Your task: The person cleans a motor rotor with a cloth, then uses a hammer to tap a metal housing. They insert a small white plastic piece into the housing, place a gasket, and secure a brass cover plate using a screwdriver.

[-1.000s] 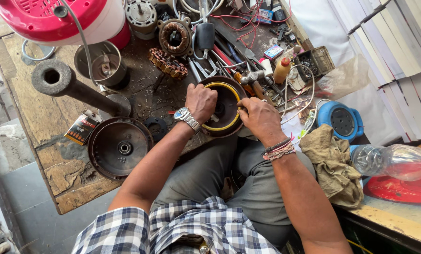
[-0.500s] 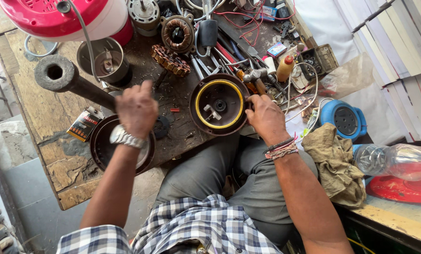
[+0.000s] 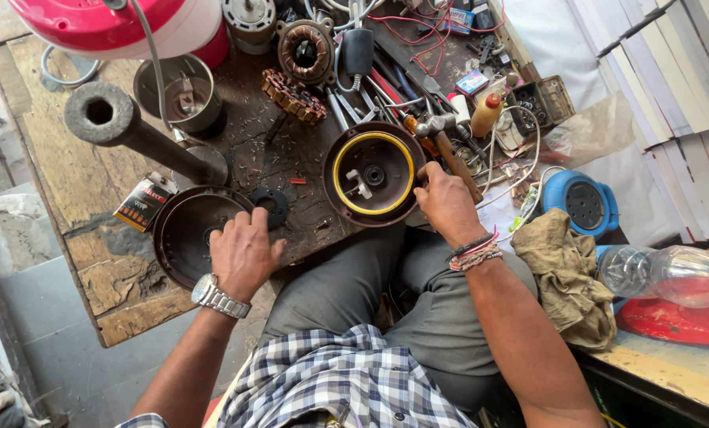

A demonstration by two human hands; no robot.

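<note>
My right hand [image 3: 447,204] grips the right rim of a round brown motor housing [image 3: 370,172] with a yellow inner ring, resting on the wooden workbench [image 3: 69,198]. My left hand [image 3: 243,252], wearing a metal wristwatch, lies fingers spread on a second brown round cover [image 3: 184,230] at the bench's near edge. A small black ring [image 3: 269,204] sits just beyond my left fingertips. A hammer [image 3: 442,139] lies just past my right hand.
A thick metal pipe on a base [image 3: 121,131] stands at left, a steel cup [image 3: 182,93] behind it. Copper-wound stators [image 3: 305,51], pliers and red wires crowd the far bench. A blue round casing [image 3: 583,202], a rag [image 3: 564,273] and a plastic bottle [image 3: 671,273] lie at right.
My left hand left the yellow-ringed housing, swung left and came down on the second brown cover. My right hand stayed on the housing's right rim.
</note>
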